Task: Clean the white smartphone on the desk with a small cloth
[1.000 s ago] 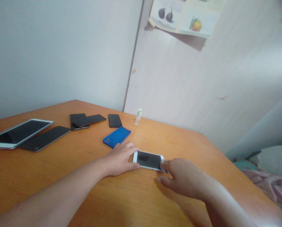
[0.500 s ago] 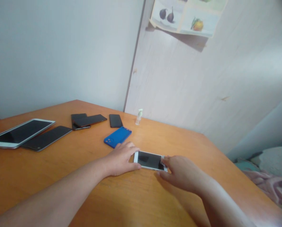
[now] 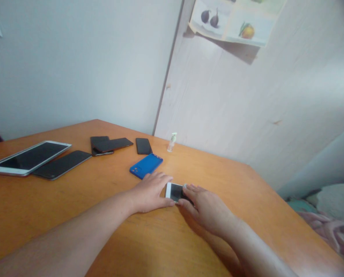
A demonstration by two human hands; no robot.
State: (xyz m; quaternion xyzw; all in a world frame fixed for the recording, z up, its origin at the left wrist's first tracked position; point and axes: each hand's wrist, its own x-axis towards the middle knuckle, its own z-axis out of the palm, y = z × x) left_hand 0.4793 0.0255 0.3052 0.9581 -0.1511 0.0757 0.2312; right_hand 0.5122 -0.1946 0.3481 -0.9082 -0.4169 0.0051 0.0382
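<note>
A white-framed smartphone (image 3: 176, 192) lies face up on the wooden table in front of me. My left hand (image 3: 151, 193) grips its left end, thumb on the near edge and fingers at the far edge. Over the right part of the dark screen lies my right hand (image 3: 206, 206), fingers together and pressing down. A small pale bit, perhaps a wipe, shows at its fingertips; most of it is hidden. Just beyond my left hand is a blue phone case (image 3: 146, 165), lying with its open side up.
Farther left lie a white tablet (image 3: 30, 157) and a dark phone (image 3: 62, 164) partly under it. Two dark phones (image 3: 114, 144) overlap near the back, with another black phone (image 3: 143, 146) beside them. A small clear pump bottle (image 3: 172, 143) stands near the wall.
My right hand has slid left along the screen, from the phone's right end toward its middle. My left hand keeps its grip. The view has shifted slightly.
</note>
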